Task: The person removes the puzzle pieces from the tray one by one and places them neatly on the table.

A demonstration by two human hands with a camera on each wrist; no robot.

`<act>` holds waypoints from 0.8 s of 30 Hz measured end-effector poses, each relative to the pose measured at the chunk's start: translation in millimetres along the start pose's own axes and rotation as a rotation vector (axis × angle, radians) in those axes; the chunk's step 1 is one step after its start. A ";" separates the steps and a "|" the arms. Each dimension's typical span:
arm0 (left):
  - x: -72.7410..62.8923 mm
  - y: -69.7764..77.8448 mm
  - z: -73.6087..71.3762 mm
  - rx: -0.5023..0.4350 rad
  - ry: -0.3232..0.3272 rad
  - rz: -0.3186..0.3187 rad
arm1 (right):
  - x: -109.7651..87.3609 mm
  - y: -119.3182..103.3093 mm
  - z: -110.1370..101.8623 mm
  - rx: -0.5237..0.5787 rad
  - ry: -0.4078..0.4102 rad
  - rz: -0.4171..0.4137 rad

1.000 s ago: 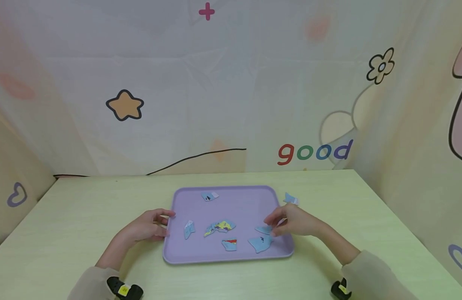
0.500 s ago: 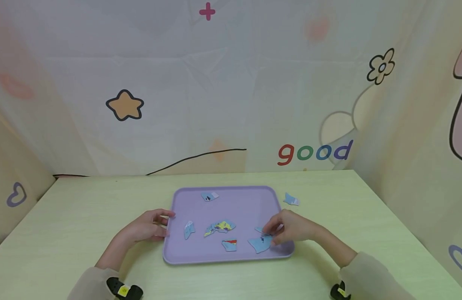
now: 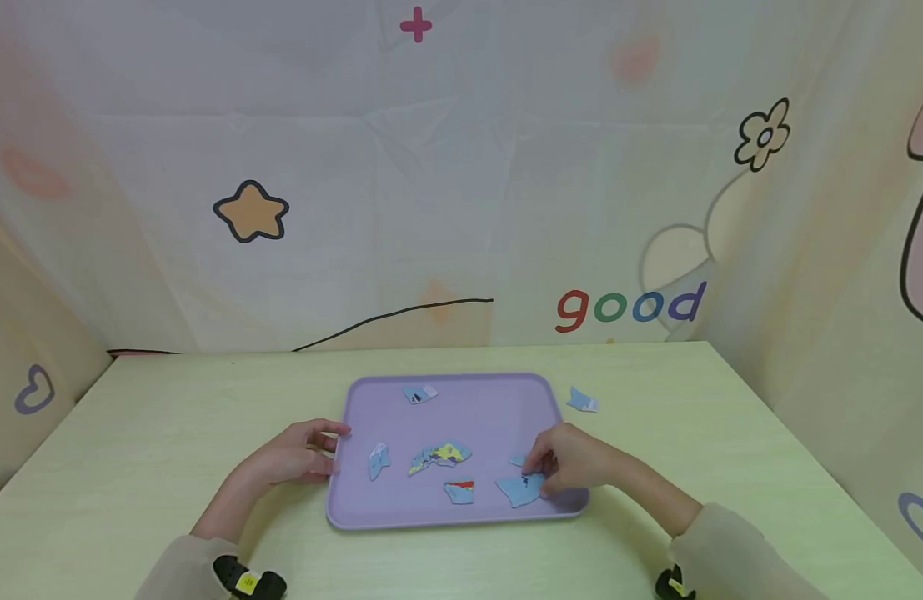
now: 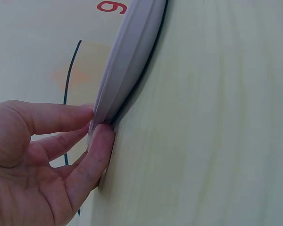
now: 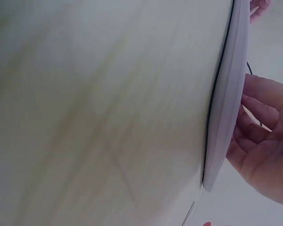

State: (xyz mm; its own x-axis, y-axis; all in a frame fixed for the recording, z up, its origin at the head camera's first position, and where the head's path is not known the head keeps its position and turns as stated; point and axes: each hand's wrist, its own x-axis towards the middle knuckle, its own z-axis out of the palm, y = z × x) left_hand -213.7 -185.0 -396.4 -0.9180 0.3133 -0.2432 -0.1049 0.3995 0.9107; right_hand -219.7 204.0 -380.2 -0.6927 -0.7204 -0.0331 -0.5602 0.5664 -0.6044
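One tray (image 3: pixel 484 417); one piece (image 3: pixel 583 400) outside

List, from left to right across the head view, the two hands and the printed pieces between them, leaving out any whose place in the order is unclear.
Left hand, blue-and-white piece, yellow-patterned piece, large light-blue piece, right hand.
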 end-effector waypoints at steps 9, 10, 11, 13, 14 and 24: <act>0.4 -1.4 0.1 0.001 0.003 -0.007 | 0.8 1.6 0.8 -0.007 -0.021 0.017; 0.3 -1.3 0.2 0.000 0.003 -0.006 | 0.7 1.9 0.9 -0.007 -0.022 0.013; 0.2 -1.2 0.2 -0.001 0.002 -0.006 | 0.7 2.3 1.2 -0.006 -0.024 0.010; -0.2 -1.0 0.3 -0.001 0.003 -0.006 | 0.6 2.7 1.4 -0.001 -0.028 0.008; -0.3 -0.9 0.4 -0.003 0.004 -0.006 | 0.5 2.8 1.5 0.002 -0.030 0.008; -0.5 -1.4 0.4 0.000 0.005 -0.017 | -0.3 3.6 1.2 0.026 -0.045 0.010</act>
State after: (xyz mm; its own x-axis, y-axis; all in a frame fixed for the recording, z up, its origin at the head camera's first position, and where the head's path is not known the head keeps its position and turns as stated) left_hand -213.0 -185.4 -397.7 -0.9180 0.3022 -0.2568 -0.1203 0.4049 0.9064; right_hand -221.0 205.8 -383.3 -0.6767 -0.7324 -0.0752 -0.5408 0.5637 -0.6243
